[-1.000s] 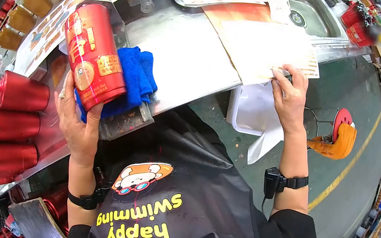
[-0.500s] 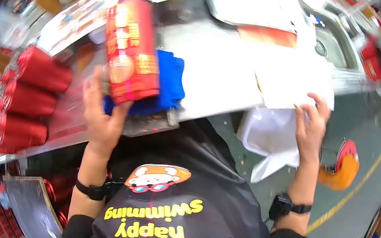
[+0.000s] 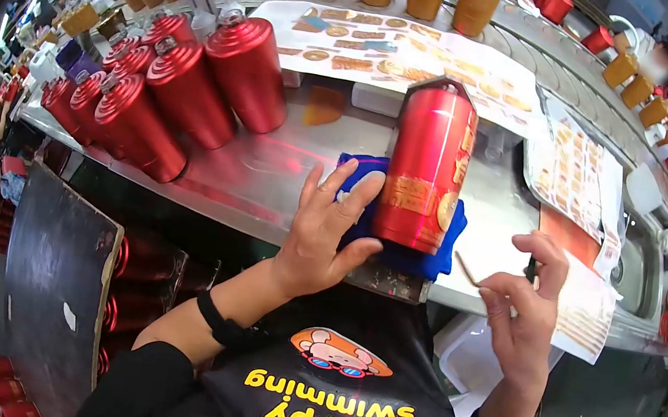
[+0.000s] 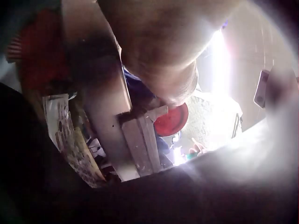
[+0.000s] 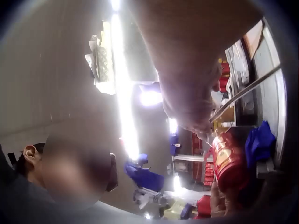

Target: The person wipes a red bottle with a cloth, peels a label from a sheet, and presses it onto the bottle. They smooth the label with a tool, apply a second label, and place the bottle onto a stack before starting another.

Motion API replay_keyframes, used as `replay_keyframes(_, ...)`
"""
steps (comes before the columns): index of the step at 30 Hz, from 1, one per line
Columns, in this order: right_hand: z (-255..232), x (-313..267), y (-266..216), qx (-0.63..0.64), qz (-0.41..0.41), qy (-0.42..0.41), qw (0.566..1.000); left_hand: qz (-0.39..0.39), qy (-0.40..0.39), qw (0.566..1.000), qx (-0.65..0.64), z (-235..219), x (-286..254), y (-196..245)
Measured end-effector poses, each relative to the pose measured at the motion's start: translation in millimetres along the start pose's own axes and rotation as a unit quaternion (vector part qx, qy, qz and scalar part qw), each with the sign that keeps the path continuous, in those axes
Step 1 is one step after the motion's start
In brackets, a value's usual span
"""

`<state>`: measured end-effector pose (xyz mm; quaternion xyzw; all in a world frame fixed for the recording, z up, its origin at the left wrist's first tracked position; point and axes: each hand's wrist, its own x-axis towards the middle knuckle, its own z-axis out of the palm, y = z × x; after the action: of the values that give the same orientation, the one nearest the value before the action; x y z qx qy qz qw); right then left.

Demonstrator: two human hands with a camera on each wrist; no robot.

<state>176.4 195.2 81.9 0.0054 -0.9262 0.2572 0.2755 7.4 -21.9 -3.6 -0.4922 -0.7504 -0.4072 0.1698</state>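
While the left hand steadies a red decorated can on blue cloth, fingers spread against it, right hand pinching a thin stick

The red can now lies on the blue cloth.

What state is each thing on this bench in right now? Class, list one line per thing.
Decorated red bottle: lying on the blue cloth, steadied by the left hand.
Blue cloth: bunched under the bottle.
Plain red bottles: lying in a row, untouched.
Left hand: fingers spread, touching bottle and cloth.
Right hand: pinching a thin stick.
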Motion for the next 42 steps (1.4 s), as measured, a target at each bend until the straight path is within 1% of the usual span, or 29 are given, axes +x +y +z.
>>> replay_keyframes(2,5.8,15.9,-12.2,0.019,-0.032,-0.021,0.999,0.001,-0.014,0.998,-0.06,-14.5,11.5,10.1)
replay_keyframes(3,7.9,24.2,-19.6,0.019,-0.056,-0.026,0.998,-0.005,-0.03,0.989,-0.142,-23.5,24.6,22.1)
replay_keyframes(6,17.6,40.0,-30.6,0.025,-0.092,-0.047,0.994,0.007,-0.05,0.988,-0.144,-22.9,38.3,33.9)
replay_keyframes(7,22.5,42.7,-28.5,0.013,-0.091,-0.057,0.994,0.003,-0.057,0.986,-0.155,-21.3,38.9,32.9)
replay_keyframes(10,34.7,36.9,-19.6,0.03,-0.03,-0.074,0.996,-0.084,-0.061,0.972,-0.211,-17.5,27.5,24.9)
replay_keyframes(14,44.1,31.1,-12.4,0.045,0.009,-0.064,0.997,-0.117,-0.024,0.977,-0.175,-12.5,18.6,24.1)
replay_keyframes(17,48.2,30.9,-10.9,0.051,0.041,-0.056,0.996,-0.146,0.004,0.972,-0.186,-6.4,13.8,19.3)
replay_keyframes(19,50.2,31.9,-11.4,0.056,0.053,-0.06,0.995,-0.173,0.008,0.964,-0.201,-3.3,11.3,19.0)
replay_keyframes(23,51.9,32.8,-12.6,0.076,0.048,-0.07,0.993,-0.211,0.016,0.951,-0.226,-0.4,8.1,15.9)
replay_keyframes(26,53.7,31.4,-9.0,0.069,0.061,-0.067,0.993,-0.219,-0.005,0.947,-0.235,-1.0,7.1,13.6)
replay_keyframes(29,53.2,30.8,-9.7,0.084,0.08,-0.066,0.991,-0.231,0.006,0.938,-0.26,2.2,5.9,11.8)
replay_keyframes(32,50.6,29.3,-7.6,0.099,0.094,-0.075,0.988,-0.222,0.019,0.938,-0.264,4.1,4.4,11.7)
replay_keyframes(35,49.1,29.3,-9.4,0.095,0.097,-0.065,0.989,-0.218,0.02,0.941,-0.257,2.7,5.6,13.8)
replay_keyframes(38,47.3,28.8,-9.0,0.089,0.095,-0.066,0.989,-0.223,-0.002,0.943,-0.249,-1.2,6.5,15.0)
replay_keyframes(42,47.2,27.4,-6.5,0.093,0.103,-0.066,0.988,-0.23,-0.005,0.942,-0.243,-1.1,7.2,15.7)
